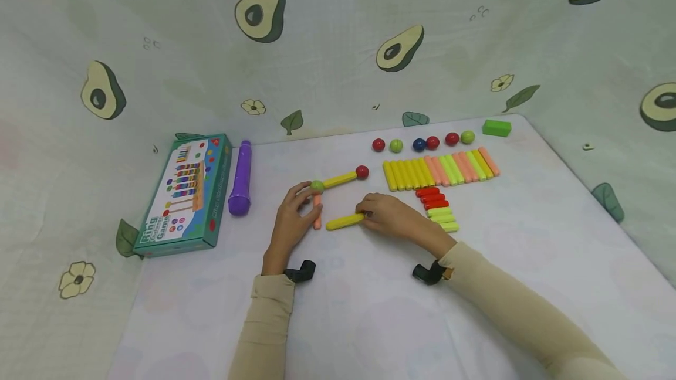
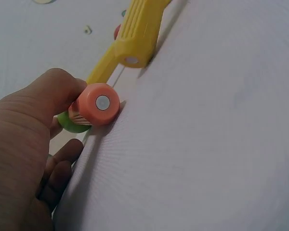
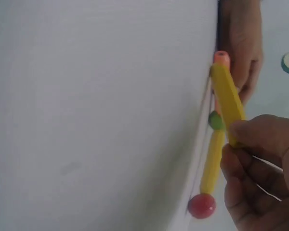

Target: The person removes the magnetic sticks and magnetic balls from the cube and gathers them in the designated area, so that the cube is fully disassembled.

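My left hand (image 1: 294,216) holds a salmon-orange stick (image 1: 317,221) between thumb and fingers, with its fingertips at a green ball (image 1: 316,186) on the stick's far end. From that ball a yellow stick (image 1: 340,180) runs right to a red ball (image 1: 362,172). My right hand (image 1: 389,216) pinches one end of another yellow stick (image 1: 342,223), whose free end points left toward the orange stick's near end. In the left wrist view the orange stick (image 2: 103,103) shows a pale disc in its end. The right wrist view shows thumb and fingertips on the yellow stick (image 3: 227,96).
Behind my right hand lies a row of yellow, orange and lime sticks (image 1: 440,169), with short red sticks (image 1: 432,198) and lime ones nearer. Several balls (image 1: 419,145) and a green block (image 1: 496,128) line the back. A game box (image 1: 182,198) and purple microphone-shaped toy (image 1: 242,180) stand left.
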`<state>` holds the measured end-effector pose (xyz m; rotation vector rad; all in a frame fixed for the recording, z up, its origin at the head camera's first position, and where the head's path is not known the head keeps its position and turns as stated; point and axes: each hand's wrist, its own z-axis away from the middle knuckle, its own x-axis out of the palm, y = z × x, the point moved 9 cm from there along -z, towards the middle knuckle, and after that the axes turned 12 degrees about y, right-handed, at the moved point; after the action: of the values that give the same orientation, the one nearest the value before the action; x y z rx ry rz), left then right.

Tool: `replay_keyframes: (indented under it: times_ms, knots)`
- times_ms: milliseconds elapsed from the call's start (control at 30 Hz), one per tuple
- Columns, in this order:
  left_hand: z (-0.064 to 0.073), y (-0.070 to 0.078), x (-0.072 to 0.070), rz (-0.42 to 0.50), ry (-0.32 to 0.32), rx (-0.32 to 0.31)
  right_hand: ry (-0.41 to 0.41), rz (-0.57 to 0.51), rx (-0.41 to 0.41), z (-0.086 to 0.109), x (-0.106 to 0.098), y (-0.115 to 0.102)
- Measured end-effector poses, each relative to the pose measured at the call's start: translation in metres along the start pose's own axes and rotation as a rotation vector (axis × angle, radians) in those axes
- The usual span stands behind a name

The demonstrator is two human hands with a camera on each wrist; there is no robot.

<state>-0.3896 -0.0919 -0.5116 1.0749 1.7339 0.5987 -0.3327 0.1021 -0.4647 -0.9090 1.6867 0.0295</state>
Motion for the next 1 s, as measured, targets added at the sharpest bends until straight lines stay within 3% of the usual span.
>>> replay_keyframes:
  times_ms: [167,267,367,600,1000]
  knots:
    - [-0.001,0.001,0.001,-0.001,-0.001,0.017,0.193,-0.073,0.086,0.007,-0.043,0.01]
    - [-0.002,0.001,0.001,-0.004,0.004,0.021,0.311,-0.006,0.11,0.007,-0.066,0.021]
    - [-0.002,0.0,0.0,0.0,0.004,0.006,0.353,0.102,0.128,0.004,-0.077,0.033]
    - [0.0,-0.004,0.001,0.012,-0.005,-0.004,0.234,0.273,0.186,-0.012,-0.064,0.055]
    - [-0.001,-0.001,0.0,0.008,-0.003,-0.001,0.025,0.326,0.225,-0.026,-0.027,0.068]
